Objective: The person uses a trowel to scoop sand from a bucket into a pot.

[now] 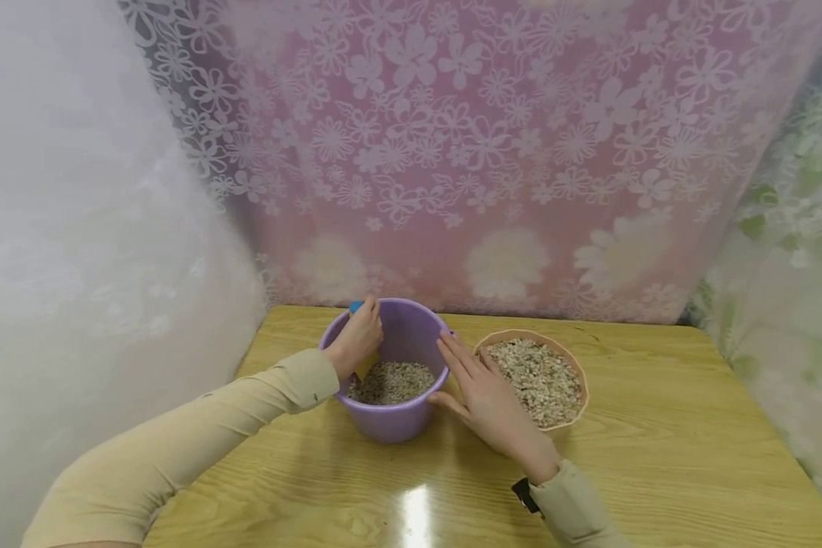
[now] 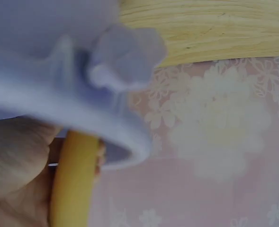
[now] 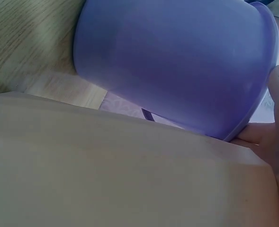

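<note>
A purple bucket [image 1: 389, 425] with gravel-like bits [image 1: 400, 382] in its bottom stands on the table. My left hand [image 1: 360, 336] reaches over its left rim and grips the yellow handle [image 2: 75, 179] of a tool with a blue end [image 1: 355, 306]. The tool's lower end is down by the bits, its shape mostly hidden. My right hand [image 1: 488, 402] lies with straight fingers at the bucket's right rim, thumb apart; the right wrist view shows the thumb on the rim. Close beside this hand is a peach bowl [image 1: 584, 388] full of similar bits [image 1: 537, 380].
The wooden table [image 1: 671, 434] carries both containers near its back edge. Behind it hangs a pink flowered cloth [image 1: 438, 259], with a pale sheet [image 1: 109, 266] on the left and a leafy-patterned one [image 1: 788, 320] on the right.
</note>
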{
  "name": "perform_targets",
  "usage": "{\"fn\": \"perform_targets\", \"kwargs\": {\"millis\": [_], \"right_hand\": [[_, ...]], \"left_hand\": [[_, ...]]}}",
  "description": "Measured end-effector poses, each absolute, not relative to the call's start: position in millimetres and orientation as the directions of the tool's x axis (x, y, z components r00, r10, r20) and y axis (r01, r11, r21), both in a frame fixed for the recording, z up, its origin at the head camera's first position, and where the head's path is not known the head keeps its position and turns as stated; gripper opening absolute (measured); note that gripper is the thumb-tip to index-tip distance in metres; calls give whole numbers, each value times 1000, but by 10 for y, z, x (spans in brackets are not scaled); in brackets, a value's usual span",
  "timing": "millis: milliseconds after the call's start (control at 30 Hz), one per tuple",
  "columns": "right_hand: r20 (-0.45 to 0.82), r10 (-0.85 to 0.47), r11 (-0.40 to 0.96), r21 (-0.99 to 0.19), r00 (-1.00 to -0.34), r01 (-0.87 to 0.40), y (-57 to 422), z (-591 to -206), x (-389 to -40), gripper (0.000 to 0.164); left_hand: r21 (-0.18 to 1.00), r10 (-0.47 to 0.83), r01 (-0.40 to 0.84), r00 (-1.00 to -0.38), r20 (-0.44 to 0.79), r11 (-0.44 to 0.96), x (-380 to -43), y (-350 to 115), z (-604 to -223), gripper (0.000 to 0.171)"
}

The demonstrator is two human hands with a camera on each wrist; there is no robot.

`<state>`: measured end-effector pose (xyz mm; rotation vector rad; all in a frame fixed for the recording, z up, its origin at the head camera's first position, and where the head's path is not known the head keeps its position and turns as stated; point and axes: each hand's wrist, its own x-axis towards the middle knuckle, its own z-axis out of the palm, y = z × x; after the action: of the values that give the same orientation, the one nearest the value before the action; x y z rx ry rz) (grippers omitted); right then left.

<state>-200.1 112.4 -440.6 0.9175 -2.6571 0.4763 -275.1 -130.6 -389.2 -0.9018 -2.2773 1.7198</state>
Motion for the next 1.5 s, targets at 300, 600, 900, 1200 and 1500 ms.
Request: {"fn": "perform_targets", "kwargs": {"millis": [300, 600, 900, 1200, 1500], "right_hand": [[378, -540, 734, -226, -752, -640, 1063, -4389, -1988, 81], [365, -542, 717, -270, -757, -643, 1007, -4378, -1983, 82], [355, -530, 723, -285, -770, -629, 1026, -4377, -1965, 83], [363, -527, 731, -268, -768, -628, 1073, -4377, -1979, 83], [316, -495, 745, -324, -809, -583, 1142, -4382, -1972, 85]], "left_hand": [[-908, 617, 377, -764, -192, 184, -2882, -1339, -4032, 22], [-882, 673, 367, -735, -80, 296, -2916, -1288, -4121, 22], [-849, 808, 443, -589, -32, 289, -2937, -1261, -4163, 26], [-785, 855, 538, -518, -20, 307, -2875, -1246, -4135, 25], [-542, 760, 637, -649, 6, 548, -2791, -1324, -4104, 45]]}}
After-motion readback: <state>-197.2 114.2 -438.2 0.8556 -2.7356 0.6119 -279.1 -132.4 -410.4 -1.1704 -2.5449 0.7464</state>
